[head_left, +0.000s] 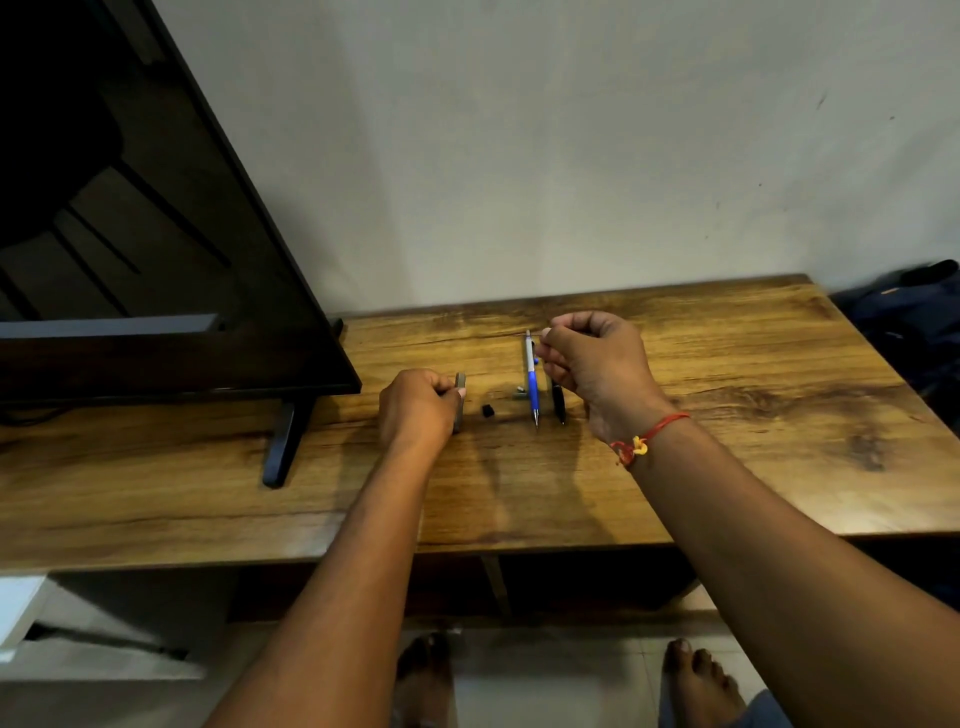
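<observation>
Gripping grey bar (460, 400) with left hand (415, 410), left of blue pen (531, 379); curling right hand (597, 364) above it, hold unclear. Seemingly midway, leaving cap (487, 411), black pen (558, 402) loose beside it.

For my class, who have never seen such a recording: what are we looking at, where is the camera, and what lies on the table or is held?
No machine here: a person's two bare hands, filmed by one head-worn camera looking down. On the wooden table lie a blue-and-white pen, a black pen and a small black piece; a television stands at the left. The left hand holds a slim grey piece. The right hand curls beside the blue pen's top; what its grip holds is unclear.
</observation>
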